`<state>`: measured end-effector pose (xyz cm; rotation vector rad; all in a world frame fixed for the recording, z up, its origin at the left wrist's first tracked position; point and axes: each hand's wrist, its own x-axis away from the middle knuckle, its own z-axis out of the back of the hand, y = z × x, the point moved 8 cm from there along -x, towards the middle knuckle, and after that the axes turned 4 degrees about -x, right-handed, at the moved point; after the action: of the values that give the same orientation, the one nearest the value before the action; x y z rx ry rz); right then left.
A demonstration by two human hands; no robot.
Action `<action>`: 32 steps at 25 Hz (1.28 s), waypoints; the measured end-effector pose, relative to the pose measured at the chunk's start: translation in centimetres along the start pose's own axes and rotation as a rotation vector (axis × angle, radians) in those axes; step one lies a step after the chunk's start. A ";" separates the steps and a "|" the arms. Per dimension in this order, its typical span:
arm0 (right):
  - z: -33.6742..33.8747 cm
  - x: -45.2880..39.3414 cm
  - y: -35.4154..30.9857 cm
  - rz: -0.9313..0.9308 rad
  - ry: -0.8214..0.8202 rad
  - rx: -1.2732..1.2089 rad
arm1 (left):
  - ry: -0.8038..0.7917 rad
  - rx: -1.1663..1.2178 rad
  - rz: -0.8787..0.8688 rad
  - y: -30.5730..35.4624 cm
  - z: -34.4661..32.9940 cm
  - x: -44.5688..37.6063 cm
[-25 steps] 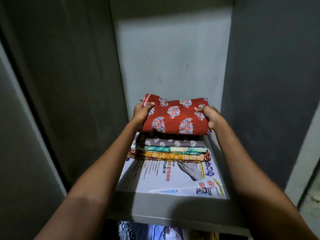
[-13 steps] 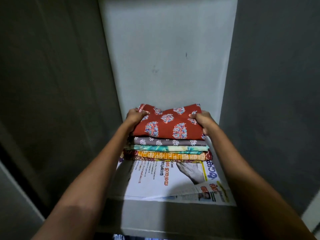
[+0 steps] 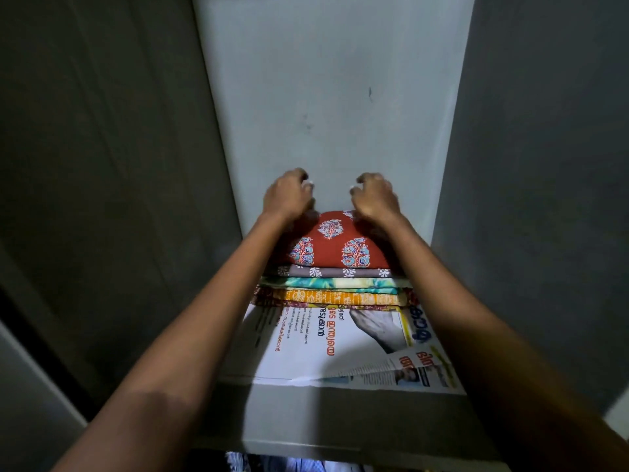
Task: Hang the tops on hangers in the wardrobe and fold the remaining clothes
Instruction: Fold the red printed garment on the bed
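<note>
- Red printed cloth [image 3: 335, 245] now down on the stack [image 3: 335, 289]; both hands moved off its sides to its far edge.
- Left hand [image 3: 286, 195], right hand [image 3: 376, 199]: fingers curled, gripping nothing, heels touching the cloth.

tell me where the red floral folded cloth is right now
In the head view the red floral folded cloth sits at centre, on top of the stack of folded clothes on the newspaper-lined wardrobe shelf, between the left hand and right hand.

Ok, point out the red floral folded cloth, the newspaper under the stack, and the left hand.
Red floral folded cloth [image 3: 335, 245], head view, top face.
Printed newspaper sheet [image 3: 306, 356], head view, bare white area.
Left hand [image 3: 286, 195], head view, back of hand.
</note>
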<state>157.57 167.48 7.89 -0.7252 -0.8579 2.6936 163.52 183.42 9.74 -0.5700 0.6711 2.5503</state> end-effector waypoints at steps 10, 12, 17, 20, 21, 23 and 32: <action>-7.4 2.5 4.7 -0.217 -0.239 0.459 | -0.343 -0.316 0.109 -5.2 -9.0 3.6; -7.0 3.4 5.3 -0.332 -0.205 0.441 | -0.306 -0.291 0.159 -5.9 -8.4 4.6; -6.0 5.5 4.6 -0.235 -0.165 0.443 | -0.198 -0.340 0.098 -5.3 -7.1 6.3; -5.3 8.0 5.0 -0.188 -0.187 0.404 | -0.194 -0.349 0.049 -5.4 -6.8 7.6; -5.1 8.9 5.1 -0.178 -0.192 0.382 | -0.192 -0.350 0.047 -5.5 -6.8 8.3; -4.9 10.9 5.2 -0.155 -0.200 0.351 | -0.189 -0.342 0.066 -5.5 -6.7 9.9; -1.3 19.2 2.4 -0.304 -0.292 -0.336 | -0.277 0.166 0.117 1.0 -4.7 17.8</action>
<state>141.74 172.86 -1.93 -0.2292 -1.3893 2.4391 149.76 185.52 -2.31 -0.1213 0.8240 2.5802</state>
